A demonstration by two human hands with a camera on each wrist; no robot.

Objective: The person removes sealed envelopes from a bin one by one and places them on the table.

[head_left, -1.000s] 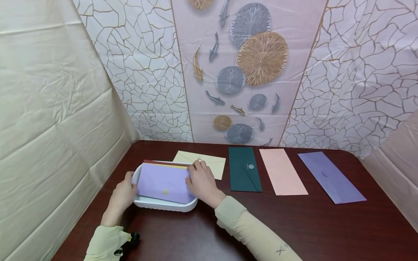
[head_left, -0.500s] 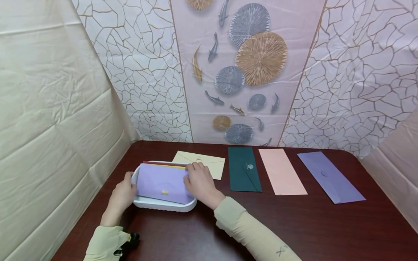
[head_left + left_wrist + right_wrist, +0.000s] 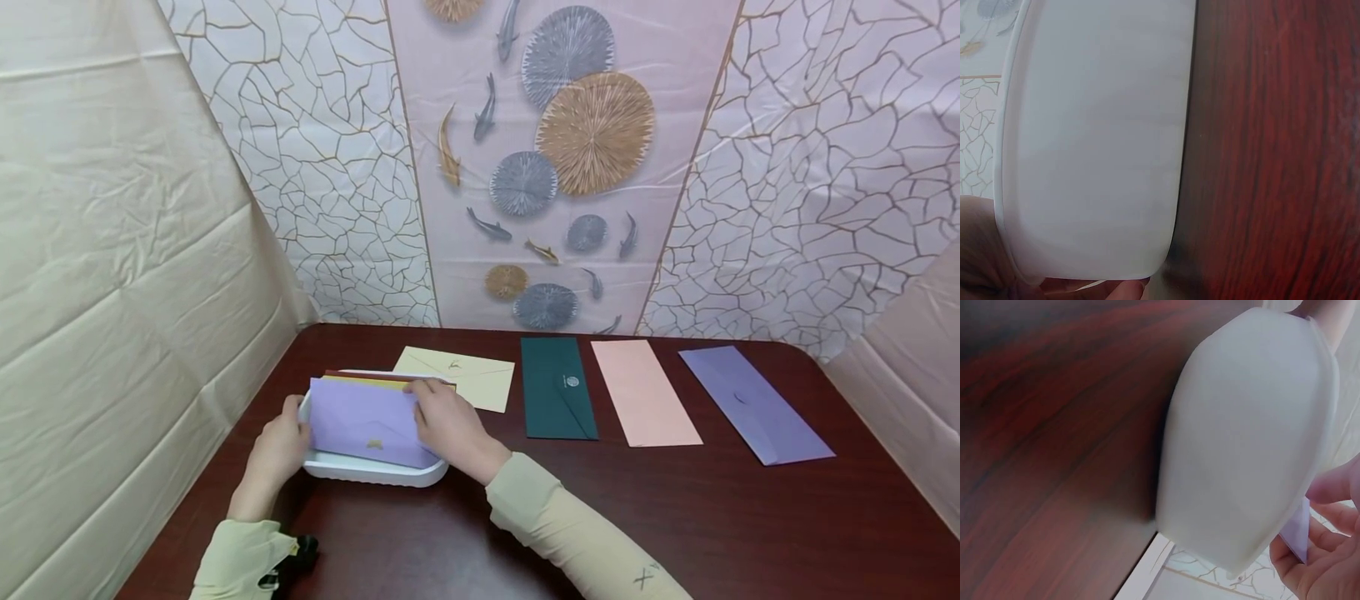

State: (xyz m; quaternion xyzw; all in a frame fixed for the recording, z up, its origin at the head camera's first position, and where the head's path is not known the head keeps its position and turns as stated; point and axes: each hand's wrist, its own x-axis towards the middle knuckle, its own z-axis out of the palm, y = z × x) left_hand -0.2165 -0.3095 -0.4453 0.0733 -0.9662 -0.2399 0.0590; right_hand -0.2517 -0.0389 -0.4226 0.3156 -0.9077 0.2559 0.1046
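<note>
A white plastic basket [image 3: 367, 477] stands on the table at the left, with envelopes leaning inside it. My left hand [image 3: 273, 450] grips its left end. Frontmost in the basket is a lavender envelope [image 3: 348, 417] with a small gold mark; behind it show thin strips of a yellow envelope [image 3: 367, 383] and a dark red envelope [image 3: 348, 374]. At the right end, my right hand [image 3: 453, 427] pinches the lavender envelope's edge. The right wrist view shows its corner [image 3: 1297, 531] between thumb and fingers. The basket's outer wall [image 3: 1097, 137] fills much of the left wrist view.
Behind the basket lies a cream envelope [image 3: 487, 379], partly covered. To its right lie a dark green envelope [image 3: 551, 400], a pink envelope [image 3: 645, 396] and a purple envelope [image 3: 757, 408]. A patterned cloth [image 3: 360, 167] hangs behind the dark wooden table [image 3: 675, 517].
My right hand has shifted slightly left with the lavender envelope, and more of the yellow and dark red envelopes shows at the right. My left hand keeps its hold on the basket.
</note>
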